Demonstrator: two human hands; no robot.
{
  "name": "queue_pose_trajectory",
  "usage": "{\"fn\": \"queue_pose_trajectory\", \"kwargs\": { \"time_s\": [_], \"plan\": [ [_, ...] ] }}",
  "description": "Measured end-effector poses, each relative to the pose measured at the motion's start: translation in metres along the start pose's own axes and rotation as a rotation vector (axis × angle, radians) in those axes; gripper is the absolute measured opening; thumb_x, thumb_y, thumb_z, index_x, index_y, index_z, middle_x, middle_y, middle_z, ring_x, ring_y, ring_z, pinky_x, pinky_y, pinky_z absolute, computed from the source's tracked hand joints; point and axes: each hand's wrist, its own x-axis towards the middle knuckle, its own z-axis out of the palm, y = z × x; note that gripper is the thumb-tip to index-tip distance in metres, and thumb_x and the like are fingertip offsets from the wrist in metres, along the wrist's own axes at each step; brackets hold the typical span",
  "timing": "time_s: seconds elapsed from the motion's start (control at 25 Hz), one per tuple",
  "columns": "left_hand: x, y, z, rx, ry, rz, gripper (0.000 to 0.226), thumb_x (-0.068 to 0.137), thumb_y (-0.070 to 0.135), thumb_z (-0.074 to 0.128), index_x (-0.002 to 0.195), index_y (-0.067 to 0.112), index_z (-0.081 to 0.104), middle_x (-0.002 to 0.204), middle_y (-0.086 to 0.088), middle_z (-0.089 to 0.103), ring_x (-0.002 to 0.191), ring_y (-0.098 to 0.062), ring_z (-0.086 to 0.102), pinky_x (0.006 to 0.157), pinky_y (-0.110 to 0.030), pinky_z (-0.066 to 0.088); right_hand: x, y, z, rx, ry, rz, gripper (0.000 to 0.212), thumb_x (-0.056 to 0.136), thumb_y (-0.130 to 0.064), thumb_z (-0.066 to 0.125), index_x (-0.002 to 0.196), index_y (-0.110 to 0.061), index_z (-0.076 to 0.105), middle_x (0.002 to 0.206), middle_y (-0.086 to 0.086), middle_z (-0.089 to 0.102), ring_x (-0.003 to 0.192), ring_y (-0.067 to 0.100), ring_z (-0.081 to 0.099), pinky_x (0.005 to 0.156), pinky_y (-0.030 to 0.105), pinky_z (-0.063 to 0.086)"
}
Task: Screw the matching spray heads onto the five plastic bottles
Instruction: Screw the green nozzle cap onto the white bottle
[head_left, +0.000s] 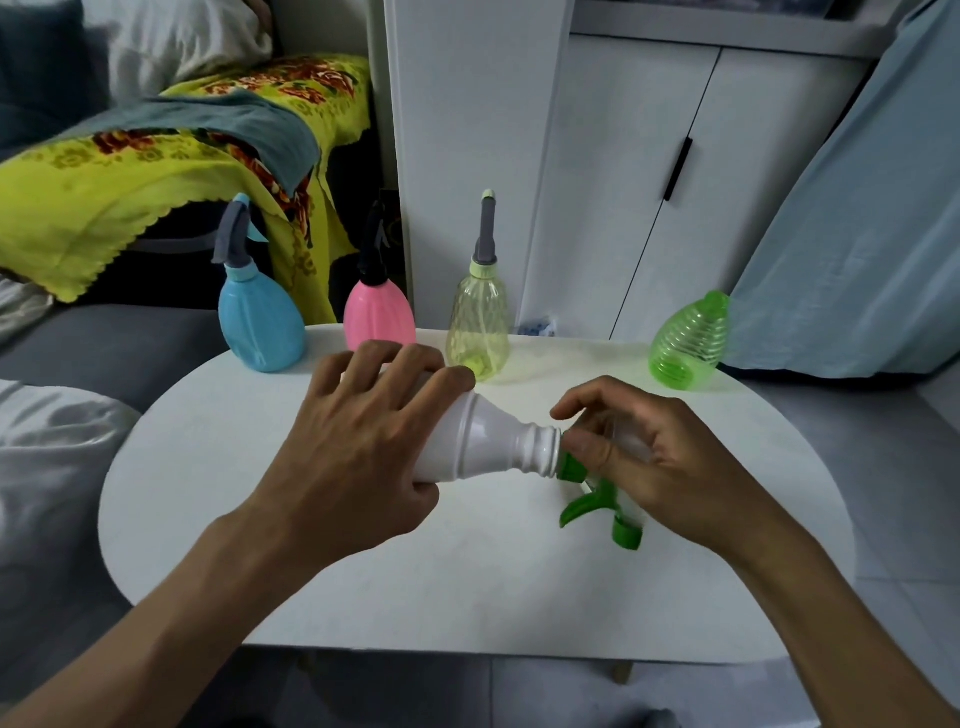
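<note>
— Where's the white bottle (488, 441)?
— Tipped sideways over the counter (208, 467), left hand (358, 441) fingers wrapped round it; right hand (660, 462) fingers pinch the green spray head (597, 499) at its neck.
— The others?
— Blue bottle (260, 322), pink bottle (379, 312), yellow bottle (478, 322) capped along the far edge; green bottle (688, 343) uncapped, right.

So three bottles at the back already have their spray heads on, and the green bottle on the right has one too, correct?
Not quite. The head view shows the green bottle with a bare neck and no spray head. The blue, pink and yellow bottles do have theirs on.
</note>
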Motion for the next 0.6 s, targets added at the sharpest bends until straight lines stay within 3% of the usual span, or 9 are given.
{"fn": "queue_pose_trajectory", "kwargs": {
  "time_s": [0.12, 0.28, 0.36, 0.48, 0.6],
  "plan": [
    [0.001, -0.002, 0.0, 0.008, 0.0, -0.001, 0.079, 0.051, 0.033, 0.08, 0.123, 0.019, 0.051, 0.119, -0.01, 0.061, 0.106, -0.036, 0.053, 0.085, -0.048, 0.043, 0.0003, -0.0002, 0.0005, -0.031, -0.025, 0.012, 0.042, 0.072, -0.037, 0.079, 0.108, -0.035, 0.058, 0.096, -0.012, 0.062, 0.079, 0.018, 0.062, 0.067, 0.041, 0.057],
    [0.0001, -0.0035, 0.0004, 0.015, -0.008, 0.009, 0.078, 0.051, 0.031, 0.081, 0.123, 0.018, 0.053, 0.12, -0.01, 0.06, 0.107, -0.036, 0.052, 0.086, -0.048, 0.042, 0.0005, 0.0001, 0.0016, -0.024, -0.027, 0.024, 0.031, 0.078, -0.047, 0.071, 0.105, -0.035, 0.062, 0.088, -0.013, 0.066, 0.081, 0.012, 0.065, 0.07, 0.036, 0.058],
    [-0.0005, -0.0035, 0.0012, 0.013, -0.012, 0.017, 0.077, 0.051, 0.03, 0.08, 0.123, 0.018, 0.053, 0.12, -0.009, 0.061, 0.107, -0.036, 0.052, 0.086, -0.048, 0.043, 0.0006, 0.0009, 0.0022, -0.069, -0.053, 0.022, 0.036, 0.076, -0.049, 0.071, 0.109, -0.038, 0.062, 0.096, -0.018, 0.065, 0.088, 0.011, 0.063, 0.074, 0.039, 0.057],
    [0.0004, -0.0065, 0.0009, 0.018, -0.008, 0.015, 0.079, 0.051, 0.031, 0.081, 0.123, 0.018, 0.052, 0.12, -0.01, 0.06, 0.107, -0.036, 0.053, 0.086, -0.048, 0.043, 0.0005, 0.0015, 0.004, -0.071, -0.051, 0.01, 0.046, 0.072, -0.038, 0.079, 0.112, -0.039, 0.057, 0.099, -0.015, 0.06, 0.084, 0.015, 0.062, 0.07, 0.037, 0.058],
    [0.0005, -0.0066, 0.0015, 0.014, -0.004, 0.023, 0.08, 0.051, 0.032, 0.081, 0.124, 0.019, 0.051, 0.12, -0.01, 0.06, 0.107, -0.036, 0.052, 0.087, -0.048, 0.042, 0.0, 0.0005, 0.0023, 0.013, -0.046, 0.013, 0.034, 0.079, -0.037, 0.075, 0.109, -0.038, 0.059, 0.089, -0.01, 0.065, 0.078, 0.013, 0.065, 0.066, 0.03, 0.058]
  ]
}}
